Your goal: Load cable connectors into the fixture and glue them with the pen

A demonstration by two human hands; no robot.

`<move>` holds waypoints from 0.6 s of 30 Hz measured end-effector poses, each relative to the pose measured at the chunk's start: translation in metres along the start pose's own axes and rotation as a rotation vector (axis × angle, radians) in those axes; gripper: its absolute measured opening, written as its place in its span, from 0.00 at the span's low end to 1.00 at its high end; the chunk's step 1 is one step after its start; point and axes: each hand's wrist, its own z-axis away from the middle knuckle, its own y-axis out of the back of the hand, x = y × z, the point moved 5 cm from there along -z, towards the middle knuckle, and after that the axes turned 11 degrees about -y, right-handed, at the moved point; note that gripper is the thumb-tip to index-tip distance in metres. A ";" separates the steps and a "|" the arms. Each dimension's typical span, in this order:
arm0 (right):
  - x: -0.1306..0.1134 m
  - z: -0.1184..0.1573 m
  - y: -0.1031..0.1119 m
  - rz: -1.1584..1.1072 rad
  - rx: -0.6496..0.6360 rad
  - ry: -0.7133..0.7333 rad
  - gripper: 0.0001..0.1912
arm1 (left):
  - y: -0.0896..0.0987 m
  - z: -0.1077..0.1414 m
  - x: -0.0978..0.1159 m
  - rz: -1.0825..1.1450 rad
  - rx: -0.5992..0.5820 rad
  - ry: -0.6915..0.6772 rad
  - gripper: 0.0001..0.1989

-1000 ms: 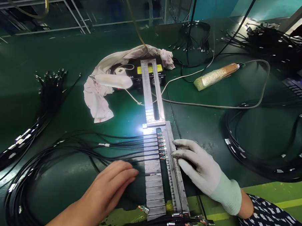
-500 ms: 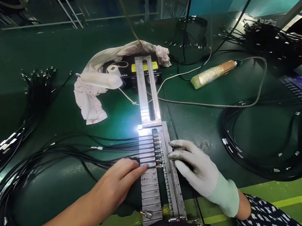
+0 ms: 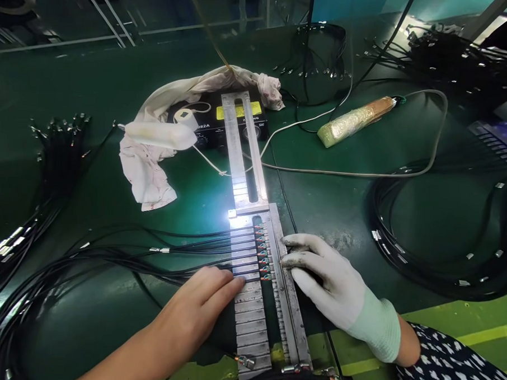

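Compared with a second earlier, the bare left hand (image 3: 204, 300) now reaches over the left edge of the metal jig (image 3: 251, 324), and the lowest cable (image 3: 252, 280) lies higher, its wired end (image 3: 266, 277) just below the others in the row. That cable sits in the jig's grooved strip, which runs from mid-tabletop (image 3: 328, 201) to the near edge. It looks light and springy, with a smooth jacket that may slide; the exposed coloured wires at its tip seem the fragile part, so the best hold is on the black jacket, just left of the grooves.

The left hand comes in from the near left, fingers bent and close together, thumb tip on the cable; I cannot tell whether it pinches or only presses. The gloved right hand (image 3: 337, 289) comes from the near right, fingers loosely spread, tips against the jig's right rail (image 3: 288, 303), holding nothing. Farther out, a cable bundle (image 3: 108, 255) curves toward the tabletop's near-left corner.
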 end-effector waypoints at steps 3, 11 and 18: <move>0.000 0.000 0.001 -0.005 0.000 -0.002 0.11 | -0.003 0.013 0.007 -0.183 0.004 0.082 0.21; 0.003 0.001 -0.002 -0.011 -0.028 -0.002 0.11 | 0.001 0.015 0.010 -0.143 -0.064 0.094 0.27; 0.002 0.010 -0.003 0.018 -0.028 0.008 0.11 | 0.013 0.035 0.029 0.199 -0.210 0.186 0.10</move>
